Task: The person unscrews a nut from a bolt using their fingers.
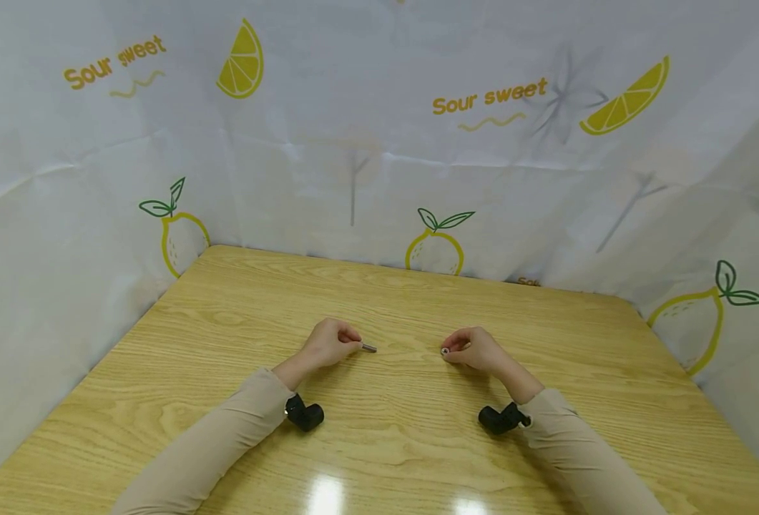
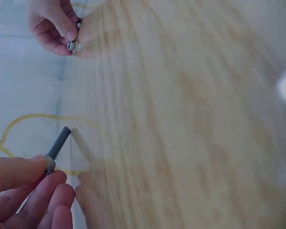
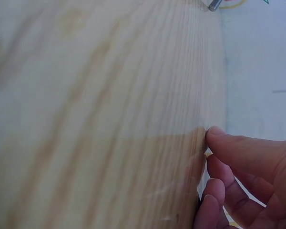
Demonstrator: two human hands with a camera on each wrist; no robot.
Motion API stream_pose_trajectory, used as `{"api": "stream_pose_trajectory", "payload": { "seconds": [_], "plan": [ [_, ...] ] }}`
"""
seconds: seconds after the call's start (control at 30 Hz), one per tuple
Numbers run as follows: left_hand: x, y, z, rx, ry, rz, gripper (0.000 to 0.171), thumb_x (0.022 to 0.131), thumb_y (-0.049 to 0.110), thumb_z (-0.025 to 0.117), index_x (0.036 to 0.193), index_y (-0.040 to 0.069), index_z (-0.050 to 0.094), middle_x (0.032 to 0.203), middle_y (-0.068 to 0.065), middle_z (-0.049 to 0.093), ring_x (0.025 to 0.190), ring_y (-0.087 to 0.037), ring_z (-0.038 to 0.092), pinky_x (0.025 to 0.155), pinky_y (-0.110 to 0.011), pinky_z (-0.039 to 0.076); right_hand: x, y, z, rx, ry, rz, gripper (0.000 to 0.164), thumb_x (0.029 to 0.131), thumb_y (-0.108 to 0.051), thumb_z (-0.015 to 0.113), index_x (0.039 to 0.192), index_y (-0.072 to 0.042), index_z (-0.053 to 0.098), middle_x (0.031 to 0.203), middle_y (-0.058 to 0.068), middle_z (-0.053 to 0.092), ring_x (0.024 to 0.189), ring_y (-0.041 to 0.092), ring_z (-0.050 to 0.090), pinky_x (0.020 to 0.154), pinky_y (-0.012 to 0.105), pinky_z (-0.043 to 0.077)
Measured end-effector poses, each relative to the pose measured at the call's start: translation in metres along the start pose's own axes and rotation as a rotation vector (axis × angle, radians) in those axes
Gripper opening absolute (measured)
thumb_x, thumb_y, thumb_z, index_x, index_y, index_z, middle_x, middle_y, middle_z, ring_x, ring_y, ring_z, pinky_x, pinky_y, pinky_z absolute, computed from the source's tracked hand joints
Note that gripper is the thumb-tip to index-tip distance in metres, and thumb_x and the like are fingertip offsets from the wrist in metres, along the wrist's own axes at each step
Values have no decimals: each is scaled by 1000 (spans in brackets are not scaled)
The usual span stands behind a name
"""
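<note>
A threaded metal bolt (image 2: pixel 58 143) sticks out from between the thumb and fingers of my left hand (image 1: pixel 329 343), which pinches it at its head end. In the head view the shank points right, toward the other hand. My right hand (image 1: pixel 480 349) pinches a small metal nut (image 1: pixel 445 351) between thumb and fingertips, just over the wood. The left wrist view also shows this nut (image 2: pixel 71 46), while in the right wrist view my fingers (image 3: pixel 250 150) hide it. A gap of bare tabletop separates the two hands.
A light wood table (image 1: pixel 385 443) lies under both hands, with a white lemon-print cloth (image 1: pixel 327 179) hanging around its back and sides. Black wrist cameras sit below each wrist, a left one (image 1: pixel 305 415) and a right one (image 1: pixel 501 420).
</note>
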State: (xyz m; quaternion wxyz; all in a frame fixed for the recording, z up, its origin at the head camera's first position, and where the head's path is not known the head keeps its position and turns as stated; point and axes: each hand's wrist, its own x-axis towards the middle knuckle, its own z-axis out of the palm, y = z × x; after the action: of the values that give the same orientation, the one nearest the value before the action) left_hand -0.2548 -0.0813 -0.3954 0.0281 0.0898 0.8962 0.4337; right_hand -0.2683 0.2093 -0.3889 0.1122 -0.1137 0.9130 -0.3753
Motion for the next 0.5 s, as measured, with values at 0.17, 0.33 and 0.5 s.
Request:
{"api": "stream_pose_trajectory", "payload": {
  "seconds": [0.17,0.33,0.5],
  "plan": [
    [0,0,-3,37,-14,4,8,83,12,70,87,6,73,83,-4,70,71,-10,58,61,-21,44,0,0,0,3,-9,2,18,85,-8,67,98,4,66,83,11,64,64,11,49,54,24,41],
    [1,-1,-3,63,-28,-5,7,83,13,71,86,8,74,86,-3,70,73,-10,57,62,-21,44,0,0,-1,8,-13,2,18,85,-7,67,99,5,66,83,11,64,63,11,48,53,24,41],
    [0,-1,-4,60,-44,-35,7,83,13,71,86,8,74,88,-4,70,70,-11,56,59,-21,42,0,1,-1,13,-14,-8,19,85,-6,67,99,5,66,82,11,64,63,11,49,53,24,41]
  ]
}}
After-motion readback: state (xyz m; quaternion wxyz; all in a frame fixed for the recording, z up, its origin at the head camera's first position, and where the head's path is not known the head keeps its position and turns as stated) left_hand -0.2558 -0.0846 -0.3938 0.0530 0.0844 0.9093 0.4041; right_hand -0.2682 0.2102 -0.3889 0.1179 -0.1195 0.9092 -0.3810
